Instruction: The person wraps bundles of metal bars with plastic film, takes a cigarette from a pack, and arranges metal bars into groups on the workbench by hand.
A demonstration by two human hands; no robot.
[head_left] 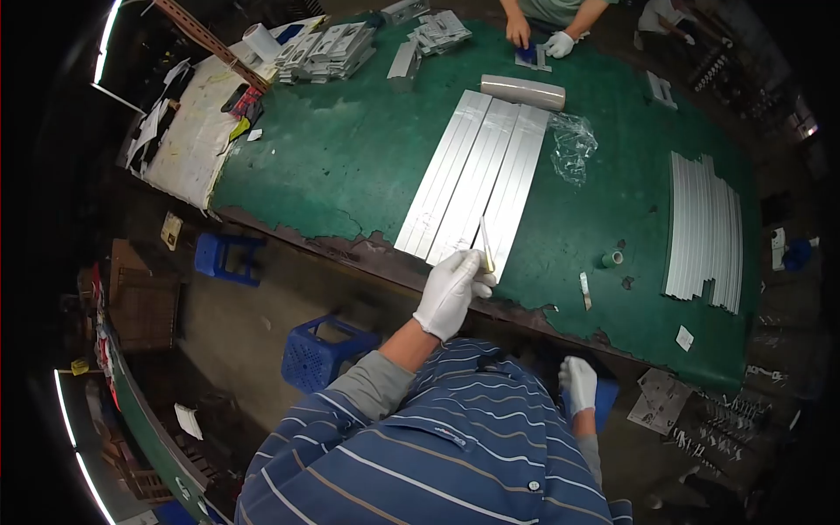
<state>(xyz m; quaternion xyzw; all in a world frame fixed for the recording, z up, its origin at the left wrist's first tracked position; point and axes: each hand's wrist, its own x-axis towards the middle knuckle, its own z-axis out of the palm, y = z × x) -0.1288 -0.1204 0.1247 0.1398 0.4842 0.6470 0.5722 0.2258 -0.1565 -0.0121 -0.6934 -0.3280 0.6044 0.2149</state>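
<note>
My left hand, in a white glove, is closed on a slim pale stick-like tool with a yellowish lower part; its exact kind I cannot make out. The tool points up over the near end of several long silver metal strips, which lie side by side on the green table. Low at my right side, my gloved right hand hangs below the table edge, its fingers loosely apart with nothing visible in them.
A film roll lies behind the strips, with crumpled clear plastic beside it. More strips are stacked right, near a green tape roll. Metal brackets pile up back left. Another person's hands work opposite. Blue stools stand below.
</note>
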